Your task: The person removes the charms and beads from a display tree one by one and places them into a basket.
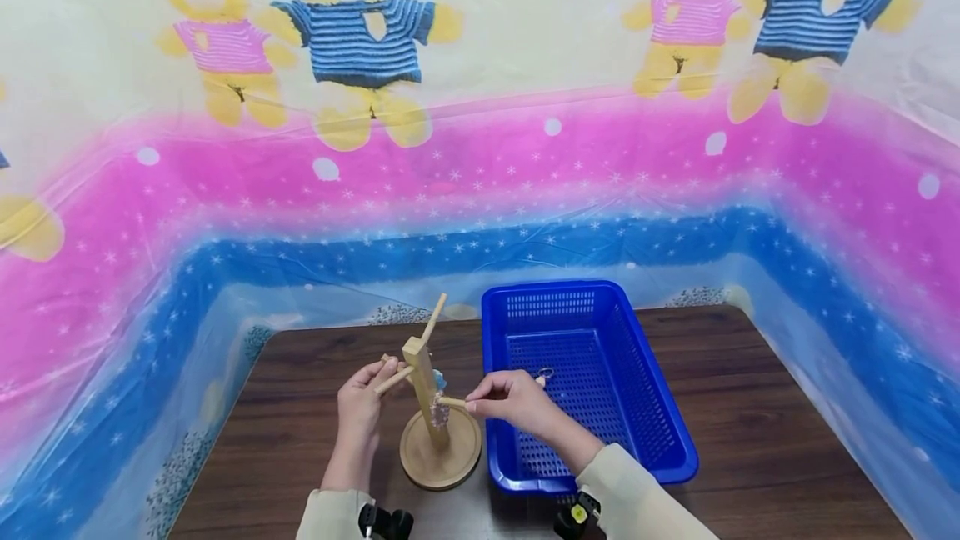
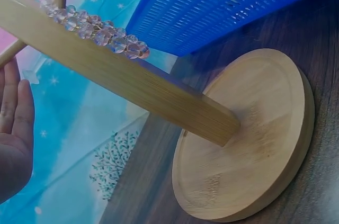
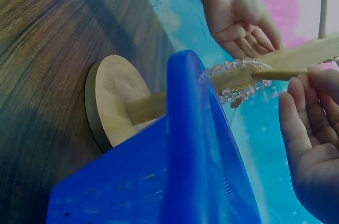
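Note:
A wooden stand [image 1: 422,394] with a square post, several pegs and a round base [image 2: 254,139] stands on the table. From one peg hangs a bracelet of clear pinkish beads [image 2: 100,33], lying along the post. My right hand [image 1: 517,398] pinches the end of this peg [image 3: 280,74] between thumb and fingers. On the other side, my left hand [image 1: 362,402] has its fingertips bent at a peg [image 2: 11,53] toward the back, partly hidden by the stand. Behind the post, a small blue item [image 1: 438,379] shows in the head view.
To the right of the stand is a blue plastic basket [image 1: 660,415] with perforated sides; its near left rim is close to the base. Inside lies a small ring with a pale charm [image 1: 543,377]. A cloth with printed bears [image 1: 367,40] hangs around the dark wooden table [image 1: 750,440].

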`<state>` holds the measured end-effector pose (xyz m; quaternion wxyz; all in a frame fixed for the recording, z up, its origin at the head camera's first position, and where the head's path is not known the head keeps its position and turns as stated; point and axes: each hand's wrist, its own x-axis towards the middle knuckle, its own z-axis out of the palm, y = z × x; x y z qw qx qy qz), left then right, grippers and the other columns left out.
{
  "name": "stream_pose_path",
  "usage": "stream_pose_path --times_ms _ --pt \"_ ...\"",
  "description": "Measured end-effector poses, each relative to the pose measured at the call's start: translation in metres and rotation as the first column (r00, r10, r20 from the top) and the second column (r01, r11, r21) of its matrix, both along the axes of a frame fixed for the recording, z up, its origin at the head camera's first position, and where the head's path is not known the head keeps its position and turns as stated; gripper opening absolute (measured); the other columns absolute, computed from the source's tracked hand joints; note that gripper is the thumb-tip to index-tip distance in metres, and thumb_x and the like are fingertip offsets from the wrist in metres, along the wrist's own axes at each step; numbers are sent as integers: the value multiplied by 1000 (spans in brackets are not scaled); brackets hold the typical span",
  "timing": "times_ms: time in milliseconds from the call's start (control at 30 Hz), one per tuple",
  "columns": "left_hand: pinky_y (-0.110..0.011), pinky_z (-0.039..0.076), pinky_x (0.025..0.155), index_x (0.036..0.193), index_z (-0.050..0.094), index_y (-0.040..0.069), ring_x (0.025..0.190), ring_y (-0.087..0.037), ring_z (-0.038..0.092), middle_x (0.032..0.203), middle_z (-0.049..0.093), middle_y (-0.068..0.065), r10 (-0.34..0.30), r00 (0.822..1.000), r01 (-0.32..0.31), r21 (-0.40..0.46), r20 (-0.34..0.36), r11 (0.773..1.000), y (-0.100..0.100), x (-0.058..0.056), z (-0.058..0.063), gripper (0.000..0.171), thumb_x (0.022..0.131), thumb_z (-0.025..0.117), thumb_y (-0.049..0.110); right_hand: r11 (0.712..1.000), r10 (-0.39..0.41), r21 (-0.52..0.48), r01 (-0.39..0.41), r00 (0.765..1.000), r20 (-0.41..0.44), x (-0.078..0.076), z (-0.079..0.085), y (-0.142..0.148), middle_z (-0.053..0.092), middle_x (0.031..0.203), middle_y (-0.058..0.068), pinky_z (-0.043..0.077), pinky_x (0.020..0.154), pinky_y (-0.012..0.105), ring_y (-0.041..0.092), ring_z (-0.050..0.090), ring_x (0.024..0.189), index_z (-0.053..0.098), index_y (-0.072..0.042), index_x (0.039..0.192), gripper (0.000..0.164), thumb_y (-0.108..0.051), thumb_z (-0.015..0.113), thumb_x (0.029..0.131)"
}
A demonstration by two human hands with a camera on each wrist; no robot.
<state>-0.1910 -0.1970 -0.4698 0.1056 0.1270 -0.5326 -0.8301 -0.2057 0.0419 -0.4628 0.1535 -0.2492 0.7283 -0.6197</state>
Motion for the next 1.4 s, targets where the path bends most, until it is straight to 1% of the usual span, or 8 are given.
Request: stream_pose_path --times_ms 133,233,367,500,667,900,1167,1400 --pt "-20 64 72 74 71 18 70 -2 73 76 75 10 -20 1000 20 -33 -4 999 4 -8 2 32 99 62 0 1000 30 -2 -30 999 -20 1 0 -1 72 96 31 56 68 14 -3 64 73 69 16 99 19 0 72 91" --pt "-20 64 72 75 71 21 68 0 71 75 74 13 -28 1000 29 -92 7 995 6 -12 2 32 100 63 2 999 49 -3 -49 998 -30 4 -1 -2 71 96 34 58 69 15 -4 64 73 69 17 99 19 0 71 91" --pt "-18 63 70 77 72 23 67 1 71 71 73 13 -32 999 34 -118 14 992 10 -17 1 33 100 62 2 997 73 -27 -74 996 -42 8 -3 -6 70 96 37 60 71 17 -6 65 73 68 18 99 20 0 71 92" --pt "-17 62 70 84 74 18 69 1 72 72 74 14 -45 999 45 -144 -1 989 13 -22 1 26 100 61 1 995 78 -57 -81 996 -44 12 -5 -12 69 97 40 59 71 16 -7 65 72 67 19 99 19 1 71 92" --pt "-16 60 69 93 74 7 68 2 69 70 72 16 -64 998 63 -233 3 971 16 -27 0 17 100 60 2 998 52 -44 -55 997 -57 17 -5 -20 71 96 36 54 65 12 -8 62 70 71 16 98 20 -3 74 91" --pt "-17 56 64 89 73 3 63 1 64 64 67 15 -73 997 80 -321 32 944 18 -35 -2 14 96 62 -1 998 -18 -63 14 999 -48 26 -11 -32 72 98 35 53 65 11 -8 61 69 72 13 98 19 -4 75 90" --pt "-16 48 54 81 72 7 55 -1 55 59 61 14 -59 997 77 -366 59 928 21 -38 1 18 88 61 -4 991 -82 -106 78 996 -28 36 -13 -43 72 100 36 52 65 10 -9 61 71 73 14 96 19 -3 76 88" --pt "-17 49 55 82 73 7 56 -1 56 59 62 14 -47 996 72 -376 74 924 22 -39 0 17 88 62 -3 991 -90 -105 86 995 -35 38 -12 -43 72 99 36 52 64 10 -9 61 71 73 14 95 18 -3 75 88"
